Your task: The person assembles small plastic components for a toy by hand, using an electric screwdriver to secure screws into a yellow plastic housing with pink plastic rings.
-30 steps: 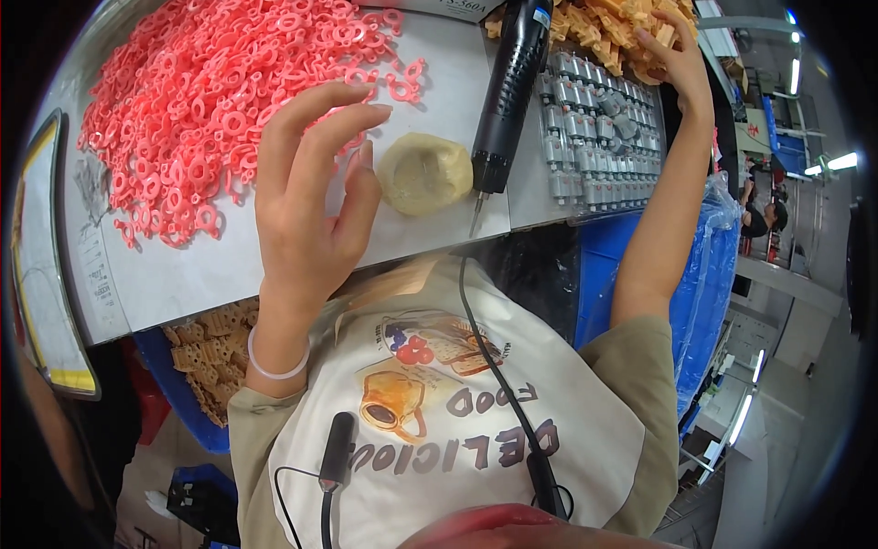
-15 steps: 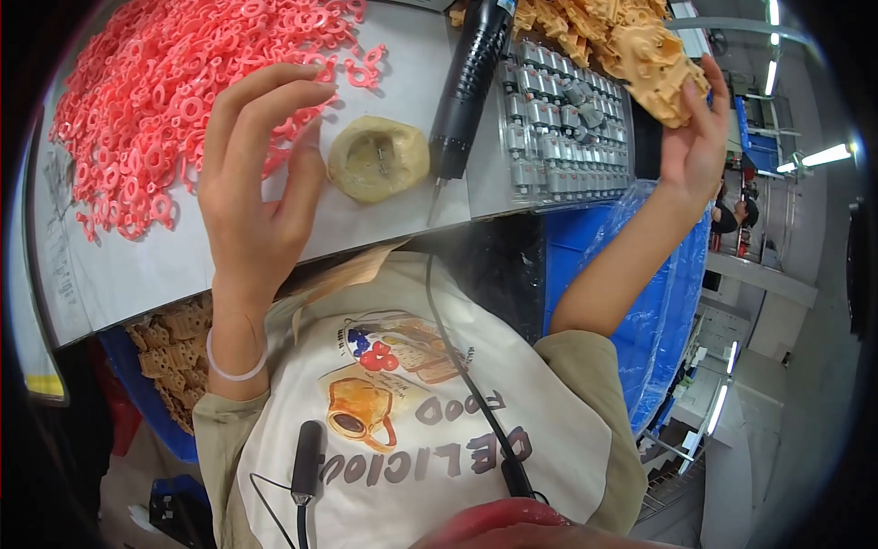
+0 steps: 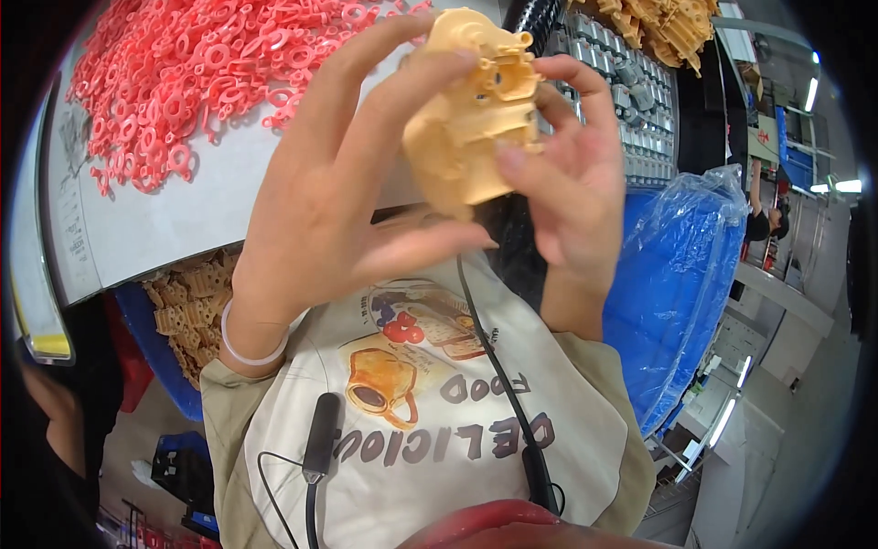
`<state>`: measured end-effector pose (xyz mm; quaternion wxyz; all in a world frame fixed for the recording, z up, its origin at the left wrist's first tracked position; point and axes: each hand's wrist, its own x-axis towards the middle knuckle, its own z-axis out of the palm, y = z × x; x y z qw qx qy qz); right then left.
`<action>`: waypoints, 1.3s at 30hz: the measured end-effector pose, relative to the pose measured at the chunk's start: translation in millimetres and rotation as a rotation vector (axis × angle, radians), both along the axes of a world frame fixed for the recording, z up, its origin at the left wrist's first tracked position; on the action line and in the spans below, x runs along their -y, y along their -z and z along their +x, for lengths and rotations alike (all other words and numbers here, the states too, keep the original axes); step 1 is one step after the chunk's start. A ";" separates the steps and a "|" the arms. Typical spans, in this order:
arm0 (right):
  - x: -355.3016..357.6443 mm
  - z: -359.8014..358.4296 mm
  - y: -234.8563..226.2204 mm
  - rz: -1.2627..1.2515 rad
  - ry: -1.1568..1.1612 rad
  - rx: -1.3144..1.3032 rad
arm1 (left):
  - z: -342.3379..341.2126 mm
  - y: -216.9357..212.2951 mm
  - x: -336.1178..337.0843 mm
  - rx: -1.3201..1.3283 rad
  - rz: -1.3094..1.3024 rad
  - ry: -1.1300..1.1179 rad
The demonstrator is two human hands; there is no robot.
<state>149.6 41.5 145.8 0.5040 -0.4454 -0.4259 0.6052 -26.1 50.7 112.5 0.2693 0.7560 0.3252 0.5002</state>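
Observation:
A yellow-orange moulded plastic housing [image 3: 489, 114], with bosses and recesses on the face I see, is held up over the table's near edge. My right hand [image 3: 581, 169] grips its right side, the thumb on the face and the fingers around the edge. Around its left side curves my left hand [image 3: 329, 178], fingers spread; the index fingertip overlaps the upper part of the housing. The left thumb stretches out straight below it, seemingly apart from it. Behind the housing shows part of a black electric screwdriver [image 3: 532, 26].
Pink ring-shaped plastic parts [image 3: 215, 78] heap up at the left of the white table [image 3: 174, 229]. Small silver motors [image 3: 645, 110] stand in a tray, with more yellow housings [image 3: 654, 27] behind. A plastic-lined blue bin [image 3: 658, 302] is at right, a bin of yellow parts [image 3: 192, 311] lower left.
My right hand has brought the housing from the pile at the far right to the middle. My left hand has moved right to meet it, and both hands now hide the pale hollow lump.

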 end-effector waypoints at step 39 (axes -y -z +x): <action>-32.5 18.9 22.3 0.740 -0.242 1.139 | -28.7 2.4 -33.9 -0.313 -0.283 0.341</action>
